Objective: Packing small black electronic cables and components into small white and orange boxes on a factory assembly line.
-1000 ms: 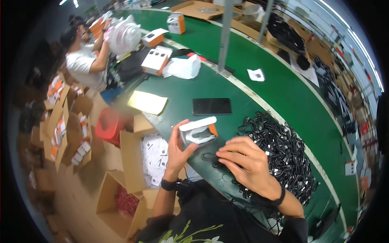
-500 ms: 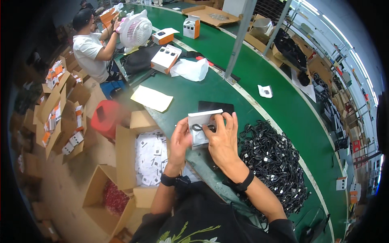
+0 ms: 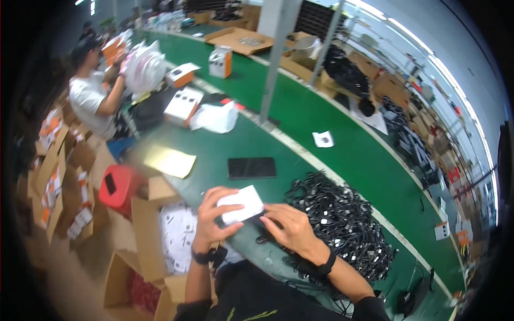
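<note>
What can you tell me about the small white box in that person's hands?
The small white box is a flat, plain carton, cardboard by the look. It sits tilted, held above the green table edge. The left hand wraps around it from the left; the right hand touches its lower right corner, beside the pile of black cables.

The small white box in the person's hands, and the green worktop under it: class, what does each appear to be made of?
Small white box: probably matt cardboard, with flat faces, crisp edges and no glare. Green worktop: seemingly a smooth rubbery or plastic mat, uniform in colour with a soft sheen.
</note>
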`<state>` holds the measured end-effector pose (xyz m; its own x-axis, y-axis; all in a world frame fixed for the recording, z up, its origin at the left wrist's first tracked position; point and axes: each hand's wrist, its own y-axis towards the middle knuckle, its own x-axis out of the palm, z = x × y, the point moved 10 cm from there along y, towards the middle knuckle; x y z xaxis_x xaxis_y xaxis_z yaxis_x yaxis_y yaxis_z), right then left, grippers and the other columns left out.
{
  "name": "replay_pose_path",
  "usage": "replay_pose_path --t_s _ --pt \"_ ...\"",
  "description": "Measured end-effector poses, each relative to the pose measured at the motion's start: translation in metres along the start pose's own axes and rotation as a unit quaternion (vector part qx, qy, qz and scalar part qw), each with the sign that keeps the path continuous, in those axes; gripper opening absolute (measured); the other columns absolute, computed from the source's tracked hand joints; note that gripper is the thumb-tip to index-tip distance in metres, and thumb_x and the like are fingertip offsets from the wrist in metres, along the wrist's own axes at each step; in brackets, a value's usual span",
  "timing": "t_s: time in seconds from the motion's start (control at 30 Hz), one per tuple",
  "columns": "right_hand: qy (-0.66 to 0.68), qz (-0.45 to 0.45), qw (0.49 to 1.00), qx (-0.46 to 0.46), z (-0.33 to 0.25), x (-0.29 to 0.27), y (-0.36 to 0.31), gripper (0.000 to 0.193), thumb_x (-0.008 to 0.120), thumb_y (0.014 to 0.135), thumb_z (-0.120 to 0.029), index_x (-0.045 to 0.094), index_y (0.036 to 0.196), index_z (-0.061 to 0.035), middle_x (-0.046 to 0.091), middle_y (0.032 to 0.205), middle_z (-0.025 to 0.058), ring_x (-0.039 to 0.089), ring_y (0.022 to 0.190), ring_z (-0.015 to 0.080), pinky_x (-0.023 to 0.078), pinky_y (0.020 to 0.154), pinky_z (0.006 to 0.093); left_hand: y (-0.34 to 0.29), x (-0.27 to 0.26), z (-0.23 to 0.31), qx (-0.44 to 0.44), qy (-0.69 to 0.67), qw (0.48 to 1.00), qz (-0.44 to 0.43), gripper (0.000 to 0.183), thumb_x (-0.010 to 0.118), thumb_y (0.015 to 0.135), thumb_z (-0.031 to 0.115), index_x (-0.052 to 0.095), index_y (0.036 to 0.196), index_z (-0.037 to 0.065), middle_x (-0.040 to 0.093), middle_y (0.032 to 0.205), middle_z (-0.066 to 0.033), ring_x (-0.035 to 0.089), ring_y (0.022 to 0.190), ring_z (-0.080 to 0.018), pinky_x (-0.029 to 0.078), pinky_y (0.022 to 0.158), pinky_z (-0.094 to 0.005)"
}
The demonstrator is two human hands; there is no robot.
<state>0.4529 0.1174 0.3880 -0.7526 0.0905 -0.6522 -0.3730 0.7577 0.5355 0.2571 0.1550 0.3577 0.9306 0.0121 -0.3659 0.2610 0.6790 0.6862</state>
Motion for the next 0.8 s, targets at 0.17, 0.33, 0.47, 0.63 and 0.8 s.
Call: replay_pose_path --t_s 0.17,0.33,0.47,0.63,0.8 --pt "-0.051 -0.005 0.997 -0.05 -0.014 -0.003 0.04 0.032 0.086 0.089 -0.011 0.079 0.118 -0.0016 0.077 0.125 0.0161 0.074 0.114 0.0363 0.064 0.091 0.0405 -0.003 -0.003 -0.004 -0.03 0.054 0.995 0.073 0.025 0.086 0.078 0.009 0.086 0.103 0.008 0.079 0.125 -0.0155 0.07 0.115 -0.037 0.057 0.098 -0.0466" --pt "-0.099 0.008 0.992 -0.072 0.003 -0.006 0.039 0.035 0.082 0.08 -0.002 0.082 0.115 -0.0067 0.076 0.123 0.0078 0.071 0.105 0.0286 0.065 0.072 0.0389 0.017 -0.009 0.008 -0.03 0.056 0.996 0.056 0.027 0.089 0.08 0.008 0.087 0.107 0.011 0.08 0.122 -0.0112 0.072 0.11 -0.033 0.059 0.093 -0.0429" --pt "-0.117 -0.024 0.989 -0.086 -0.008 -0.001 0.035 0.035 0.083 0.079 -0.003 0.081 0.114 -0.0057 0.076 0.123 0.0092 0.071 0.104 0.0293 0.065 0.071 0.0382 0.012 -0.005 0.018 -0.011 0.082 0.997 -0.007 0.031 0.09 0.08 0.01 0.087 0.111 0.014 0.079 0.127 -0.0111 0.072 0.115 -0.0342 0.06 0.097 -0.0437" --pt "-0.141 -0.055 0.983 -0.102 -0.012 0.013 0.044 0.036 0.075 0.081 -0.006 0.076 0.116 -0.0008 0.074 0.121 0.0078 0.069 0.106 0.0261 0.065 0.075 0.0358 0.003 -0.011 0.009 -0.032 0.127 0.991 -0.004 0.034 0.089 0.079 0.008 0.088 0.112 0.016 0.079 0.129 -0.0101 0.072 0.117 -0.0368 0.061 0.097 -0.0446" --pt "-0.046 -0.084 0.995 -0.025 -0.001 0.006 0.032 0.032 0.079 0.089 -0.012 0.075 0.118 0.0004 0.066 0.136 0.0165 0.063 0.126 0.0324 0.066 0.08 0.0382 0.003 0.0 0.005 -0.025 0.095 0.992 -0.077 0.037 0.084 0.086 0.032 0.086 0.117 0.011 0.075 0.136 -0.018 0.067 0.124 -0.0439 0.055 0.102 -0.0528"
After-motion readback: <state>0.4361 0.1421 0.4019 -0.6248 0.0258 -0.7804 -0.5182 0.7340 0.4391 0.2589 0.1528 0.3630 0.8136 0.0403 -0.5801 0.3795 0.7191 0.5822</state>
